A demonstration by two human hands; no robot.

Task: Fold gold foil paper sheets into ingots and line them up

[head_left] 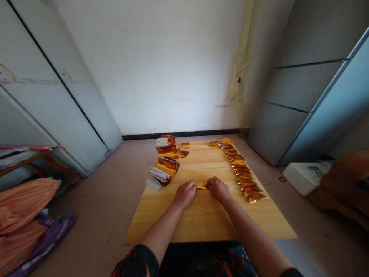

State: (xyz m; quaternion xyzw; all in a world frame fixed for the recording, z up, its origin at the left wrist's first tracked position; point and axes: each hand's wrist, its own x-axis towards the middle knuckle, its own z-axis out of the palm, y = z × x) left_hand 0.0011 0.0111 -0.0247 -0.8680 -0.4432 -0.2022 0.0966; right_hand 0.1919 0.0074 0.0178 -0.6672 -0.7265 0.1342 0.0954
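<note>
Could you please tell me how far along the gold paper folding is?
Done: a row of folded gold pieces lies along the board's right edge. In hand: the left hand and right hand pinch one gold sheet between them. Remaining: stacks of unfolded sheets at the board's left.

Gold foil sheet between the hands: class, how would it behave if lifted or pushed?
The foil sheet is probably light and floppy: the stacked sheets curl. It likely slides easily on the smooth board. The folded pieces suggest it creases readily.
</note>
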